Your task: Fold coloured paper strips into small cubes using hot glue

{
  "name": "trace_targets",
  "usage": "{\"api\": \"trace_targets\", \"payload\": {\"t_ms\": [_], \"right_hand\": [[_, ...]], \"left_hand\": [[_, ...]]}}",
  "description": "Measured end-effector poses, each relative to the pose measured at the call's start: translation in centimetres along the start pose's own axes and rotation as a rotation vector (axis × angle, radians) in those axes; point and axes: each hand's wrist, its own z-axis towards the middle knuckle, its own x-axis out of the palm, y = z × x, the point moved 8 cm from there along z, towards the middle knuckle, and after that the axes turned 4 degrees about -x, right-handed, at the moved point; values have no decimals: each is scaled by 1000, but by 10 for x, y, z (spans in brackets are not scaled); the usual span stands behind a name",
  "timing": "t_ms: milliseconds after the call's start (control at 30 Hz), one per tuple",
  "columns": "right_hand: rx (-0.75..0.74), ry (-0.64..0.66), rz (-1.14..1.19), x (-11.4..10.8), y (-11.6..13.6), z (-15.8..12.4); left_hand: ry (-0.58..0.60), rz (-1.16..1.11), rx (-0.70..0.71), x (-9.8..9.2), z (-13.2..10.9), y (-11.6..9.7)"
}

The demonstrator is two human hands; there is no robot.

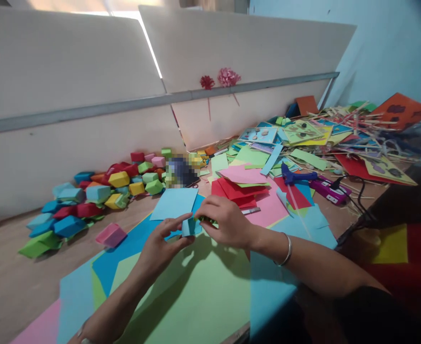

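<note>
My left hand (160, 246) holds a small folded light-blue paper piece (187, 227) between thumb and fingers. Close beside it, my right hand (228, 222) is closed, its fingers pinched together at the paper's right side. Something yellow-green shows among those fingers, mostly hidden, and I cannot make out what it is. Both hands are over a large light-green sheet (196, 291). Just behind them lies a light-blue square sheet (174, 204). A pink folded paper box (111, 235) sits to the left of my left hand.
Several coloured paper boxes (98, 193) are heaped at left. Red sheets (235, 191), a blue glue gun (296, 176) and a purple power strip (330, 190) with black cables lie at right. Sticks and cards (303, 131) pile up behind. White boards (70, 62) stand along the back.
</note>
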Motion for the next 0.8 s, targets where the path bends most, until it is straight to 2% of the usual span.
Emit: {"api": "trace_targets", "payload": {"t_ms": [100, 200, 467, 800], "right_hand": [[-84, 27, -133, 9, 8, -4], [-88, 66, -210, 19, 7, -7], [-111, 97, -282, 36, 7, -12], [-104, 5, -319, 44, 6, -20]], "left_hand": [[-2, -108, -100, 4, -3, 11], [14, -206, -146, 10, -7, 17], [32, -212, -148, 13, -10, 12], [24, -217, -155, 17, -16, 17]]}}
